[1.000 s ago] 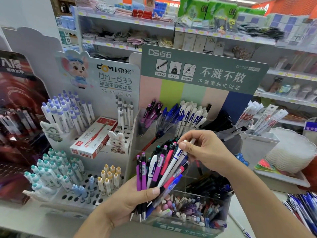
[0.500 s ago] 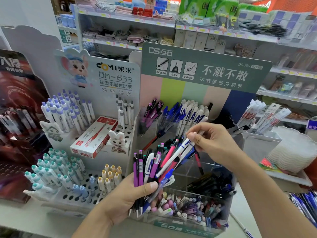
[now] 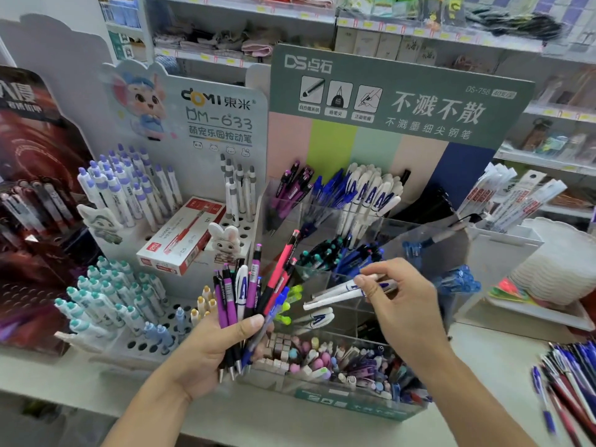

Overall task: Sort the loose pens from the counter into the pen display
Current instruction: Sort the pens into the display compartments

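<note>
Right hand [image 3: 400,304]: fingers [image 3: 371,287] pinch two white pens [image 3: 335,293], which lie nearly level, tips pointing left, over the middle of the clear display [image 3: 351,403]. Hand hovers above the display's mid compartments, not touching the walls.

Left hand [image 3: 209,353]: fingers curl round a bundle [image 3: 248,298] of pens held upright and fanned, tips down past the palm, thumb [image 3: 254,322] pressed across the front. In the bundle: purple barrels, one white with a blue mark, a tall pink-red one leaning right, dark ones, a blue one. The bundle sits just left of the display's near-left corner.

Display: clear tiered compartments on the desk [image 3: 290,427]. Far row holds purple-black pens at left, then blue pens, then white pens [image 3: 371,195] with blue marks, upright. Middle row holds teal-capped and blue pens. Near tray [image 3: 322,359] is full of small pastel pieces lying flat; what they are is too small to tell. A green sign [image 3: 403,98] with white characters stands behind.

Left of it, a white rack [image 3: 154,343] with holes carries teal-capped pens near, purple-capped pens far. A red-and-white box [image 3: 183,235] lies tilted on the rack beside a rabbit figure [image 3: 225,241].

Loose pens [image 3: 567,385], blue and red, lie on the desk at far right edge of view, well apart from both hands. Store shelves [image 3: 322,24] fill the background.
</note>
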